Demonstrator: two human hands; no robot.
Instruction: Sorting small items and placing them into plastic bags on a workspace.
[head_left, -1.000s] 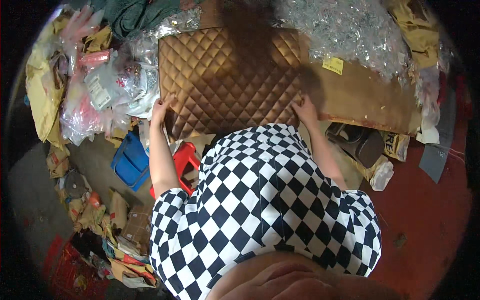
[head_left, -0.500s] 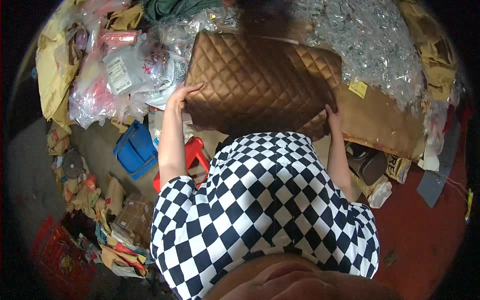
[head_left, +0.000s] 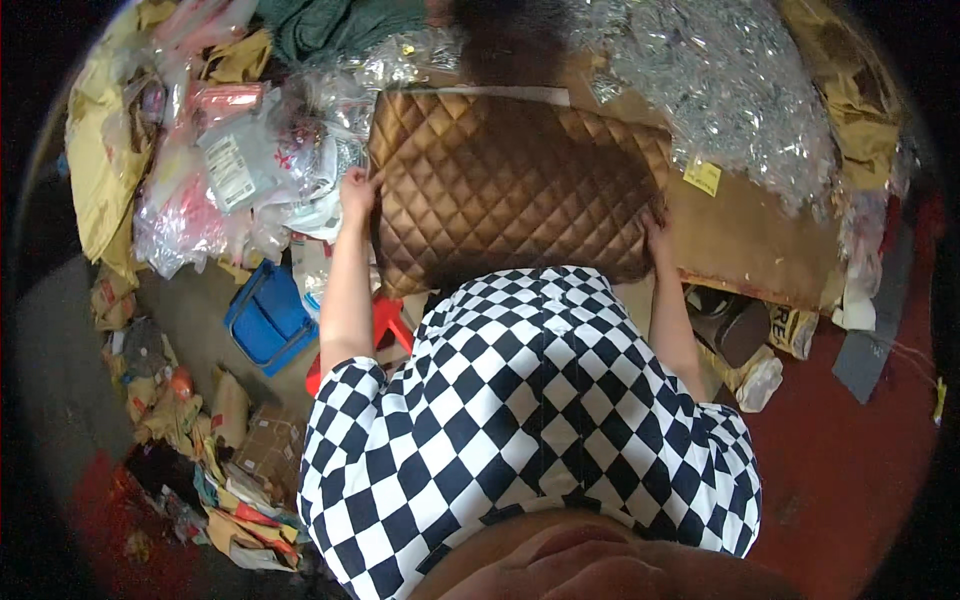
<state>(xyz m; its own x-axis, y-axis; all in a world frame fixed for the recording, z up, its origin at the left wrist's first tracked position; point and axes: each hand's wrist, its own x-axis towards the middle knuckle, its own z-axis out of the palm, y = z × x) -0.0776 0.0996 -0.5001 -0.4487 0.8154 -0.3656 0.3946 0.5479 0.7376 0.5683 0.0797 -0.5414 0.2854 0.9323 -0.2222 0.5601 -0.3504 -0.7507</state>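
A brown quilted fabric piece (head_left: 510,185), with a diamond stitch pattern and a slight sheen, lies broad and nearly flat in front of my body. Its near edge reaches the black-and-white checked clothing on me. My left hand (head_left: 358,192) is closed at its left edge, the fingertips partly hidden. On the right edge, my right hand (head_left: 657,238) grips the fabric, in shadow. A dark shadow falls across the quilting. Whether it is padded or folded I cannot tell.
Clear plastic packets (head_left: 720,90) heap at the back right, above a brown board (head_left: 765,235) with a yellow label (head_left: 703,178). Bagged goods (head_left: 235,165) pile at the left. A blue basket (head_left: 270,318) and a red stool (head_left: 390,325) stand below.
The quilted piece has come lower and lies flatter and squarer. My left hand has shifted to its outer edge; my right hand has moved slightly down and left with it.
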